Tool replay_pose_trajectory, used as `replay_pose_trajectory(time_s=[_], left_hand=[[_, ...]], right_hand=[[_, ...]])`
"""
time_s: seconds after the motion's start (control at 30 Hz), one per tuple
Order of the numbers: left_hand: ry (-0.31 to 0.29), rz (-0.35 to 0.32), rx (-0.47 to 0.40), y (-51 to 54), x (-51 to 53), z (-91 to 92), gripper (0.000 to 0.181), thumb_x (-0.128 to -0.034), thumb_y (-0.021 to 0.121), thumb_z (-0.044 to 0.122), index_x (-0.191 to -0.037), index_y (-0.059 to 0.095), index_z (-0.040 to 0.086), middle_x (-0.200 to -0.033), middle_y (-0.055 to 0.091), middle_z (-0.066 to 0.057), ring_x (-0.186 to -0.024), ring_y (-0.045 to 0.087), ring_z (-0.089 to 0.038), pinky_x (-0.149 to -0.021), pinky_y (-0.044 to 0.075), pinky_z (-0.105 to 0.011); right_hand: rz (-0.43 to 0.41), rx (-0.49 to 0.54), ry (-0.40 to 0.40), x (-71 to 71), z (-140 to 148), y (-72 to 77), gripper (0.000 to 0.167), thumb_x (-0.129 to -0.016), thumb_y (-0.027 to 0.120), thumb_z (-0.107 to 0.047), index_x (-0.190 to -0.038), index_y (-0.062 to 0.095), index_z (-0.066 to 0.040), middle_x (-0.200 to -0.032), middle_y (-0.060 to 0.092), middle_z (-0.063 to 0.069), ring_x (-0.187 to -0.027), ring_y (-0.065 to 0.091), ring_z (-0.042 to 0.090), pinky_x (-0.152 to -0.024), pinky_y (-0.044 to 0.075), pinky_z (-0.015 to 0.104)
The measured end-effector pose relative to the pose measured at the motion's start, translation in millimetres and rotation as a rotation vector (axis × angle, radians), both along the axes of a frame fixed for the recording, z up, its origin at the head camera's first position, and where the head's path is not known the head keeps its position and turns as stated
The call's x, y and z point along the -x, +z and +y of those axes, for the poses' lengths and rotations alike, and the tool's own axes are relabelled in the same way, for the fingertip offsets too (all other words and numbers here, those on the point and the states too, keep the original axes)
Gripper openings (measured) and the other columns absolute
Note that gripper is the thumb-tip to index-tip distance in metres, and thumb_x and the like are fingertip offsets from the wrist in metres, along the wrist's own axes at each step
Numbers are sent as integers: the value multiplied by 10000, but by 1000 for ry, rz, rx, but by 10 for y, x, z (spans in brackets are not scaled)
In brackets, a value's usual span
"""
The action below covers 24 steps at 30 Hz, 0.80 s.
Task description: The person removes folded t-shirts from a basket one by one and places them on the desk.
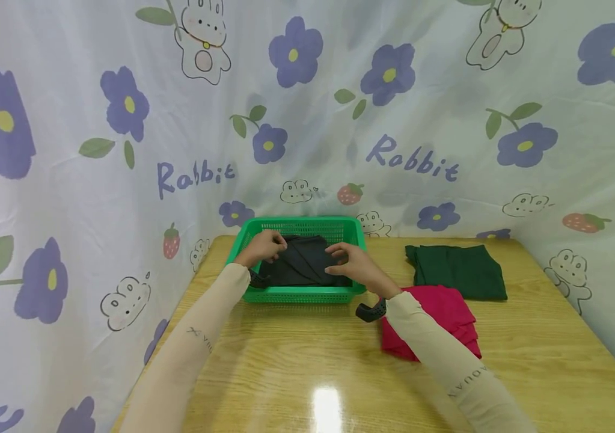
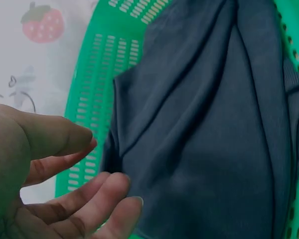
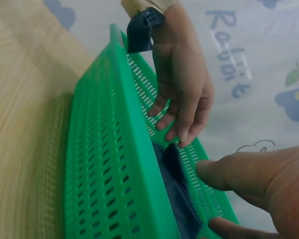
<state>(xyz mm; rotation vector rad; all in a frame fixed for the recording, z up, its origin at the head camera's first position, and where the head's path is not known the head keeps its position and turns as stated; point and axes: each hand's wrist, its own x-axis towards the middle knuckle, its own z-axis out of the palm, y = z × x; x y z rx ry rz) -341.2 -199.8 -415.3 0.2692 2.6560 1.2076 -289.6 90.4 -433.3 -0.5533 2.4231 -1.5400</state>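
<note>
A dark, nearly black folded garment (image 1: 309,261) lies in a green plastic basket (image 1: 302,294) at the back of the table. My left hand (image 1: 268,245) is over the basket's left side, its fingers loosely bent and apart from the thumb. In the left wrist view nothing is between that thumb and the fingers, and the fingertips are close to the cloth's edge; whether they touch it I cannot tell. My right hand (image 1: 354,263) hovers by the basket's right side. Its thumb and fingers are spread, with a gap between them, in the right wrist view.
Right of the basket, a folded red garment (image 1: 450,310) lies partly under my right forearm. Behind it is a folded dark green garment (image 1: 458,270). A printed curtain (image 1: 307,120) hangs behind and beside the wooden table (image 1: 280,349). The basket has raised, slotted walls.
</note>
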Motion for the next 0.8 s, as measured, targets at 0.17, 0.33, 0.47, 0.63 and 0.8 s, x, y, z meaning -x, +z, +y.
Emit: replay_pose_trajectory(time_s=[0.17,0.33,0.47,0.63,0.8], left_hand=[[15,-2,56,-60,55,-67,296,-1072,563,122,-1288,622,-72,-1205,593,-260,-981,599,-425,-883,534,-571],[20,-33,113,-90,71,-101,350,-1079,552,152,-1369,584,-42,-1336,570,-207,-1091,592,-411,-907,518,-556],[5,-84,140,-69,65,-95,412,-1080,547,172,-1438,533,-32,-1418,520,-235,-1106,560,-447,-930,479,-591],[-43,-167,182,-48,69,-77,470,-1085,531,211,-1492,468,-18,-1507,433,-255,-1262,510,-458,-990,469,-586],[-75,-202,237,-74,90,-92,491,-1085,525,229,-1505,453,-15,-1532,410,-264,-1357,450,-465,-1064,424,-595]], right_hand=[[-15,-26,-43,19,-117,-21,488,-947,777,-171,-1399,595,-146,-1463,501,193,-1192,550,329,-920,509,468],[-37,-87,-77,33,-206,-61,543,-933,795,-199,-1430,580,-162,-1484,478,162,-1195,535,328,-920,494,477],[-55,-103,-93,51,-243,-82,588,-922,804,-189,-1452,556,-129,-1513,450,178,-1285,513,373,-974,489,515],[-97,-107,-102,71,-287,-103,628,-918,798,-157,-1479,521,-102,-1585,391,180,-1389,440,407,-1043,455,554],[-145,-124,-96,83,-344,-129,662,-921,793,-162,-1504,492,-72,-1587,385,204,-1388,441,421,-1046,454,558]])
